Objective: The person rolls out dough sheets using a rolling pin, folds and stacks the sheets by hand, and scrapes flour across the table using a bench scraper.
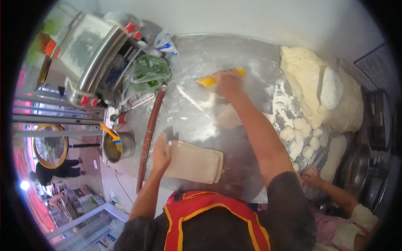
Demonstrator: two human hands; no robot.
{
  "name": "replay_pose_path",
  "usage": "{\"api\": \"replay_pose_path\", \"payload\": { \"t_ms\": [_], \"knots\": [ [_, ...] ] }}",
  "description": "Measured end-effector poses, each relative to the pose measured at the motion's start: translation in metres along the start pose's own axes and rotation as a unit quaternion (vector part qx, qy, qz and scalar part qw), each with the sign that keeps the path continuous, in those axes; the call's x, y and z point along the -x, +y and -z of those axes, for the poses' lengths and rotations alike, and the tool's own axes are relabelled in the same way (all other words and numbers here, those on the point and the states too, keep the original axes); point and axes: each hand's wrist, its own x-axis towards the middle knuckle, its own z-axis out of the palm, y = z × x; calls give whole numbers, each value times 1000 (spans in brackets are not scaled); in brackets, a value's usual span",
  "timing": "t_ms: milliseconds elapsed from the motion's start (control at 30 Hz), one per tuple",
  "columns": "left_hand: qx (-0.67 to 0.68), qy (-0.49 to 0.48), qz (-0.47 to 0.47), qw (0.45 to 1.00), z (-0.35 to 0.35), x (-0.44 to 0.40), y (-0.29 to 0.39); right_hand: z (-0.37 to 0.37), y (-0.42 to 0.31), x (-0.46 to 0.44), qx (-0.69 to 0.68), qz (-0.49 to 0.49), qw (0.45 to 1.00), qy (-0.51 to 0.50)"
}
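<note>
My right hand (pixel 228 82) is closed around a yellow dough scraper (pixel 207 80), held on the floured metal worktop (pixel 190 102) toward the wall. Nearer my body lies a folded, flat sheet of dough (pixel 193 162). Against its left edge rests my left hand (pixel 161 154), fingers stretched out and holding nothing. Just left of that hand, a long reddish-brown rolling pin (pixel 151 131) lies along the worktop.
A large dough mass (pixel 307 71) and several small dough rounds (pixel 307 151) lie at right, where a co-worker's hand (pixel 312 177) reaches in. Left are bagged greens (pixel 150 72), a metal pot (pixel 118 147) with an orange-handled utensil, and a strainer (pixel 50 145).
</note>
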Motion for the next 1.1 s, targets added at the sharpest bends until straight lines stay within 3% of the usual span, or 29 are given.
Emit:
{"api": "replay_pose_path", "payload": {
  "t_ms": [133, 233, 333, 433, 600, 700, 767, 867, 967, 1100],
  "knots": [
    [19, 21, 29, 999, 1, 34, -5, -49, -33, -22, -36, 67, 997, 5],
    [19, 24, 19, 999, -4, 36, -6, -57, -64, -33, -17, 47, 998, -45],
    [20, 47, -4, 999, -15, 35, -15, -77, -73, -29, 3, 108, 988, -109],
    [37, 45, -3, 998, -18, 33, -32, -37, -75, -5, 48, 134, 960, -240],
    [70, 57, -5, 996, -19, 29, -58, 33, -18, 91, -26, 192, 971, -137],
    [75, 69, -22, 995, -25, 28, -69, 92, -5, 104, -26, 182, 968, -171],
    [91, 71, -29, 993, -26, 26, -75, 121, -3, 102, 25, 163, 962, -219],
    [111, 70, -30, 991, -31, 27, -93, 163, -44, 96, 25, -1, 990, -136],
    [118, 76, -38, 989, -35, 28, -99, 168, -105, 94, 25, -192, 958, -213],
    [121, 79, -44, 989, -42, 27, -107, 108, -119, 95, -72, -262, 910, -314]
  ]
}}
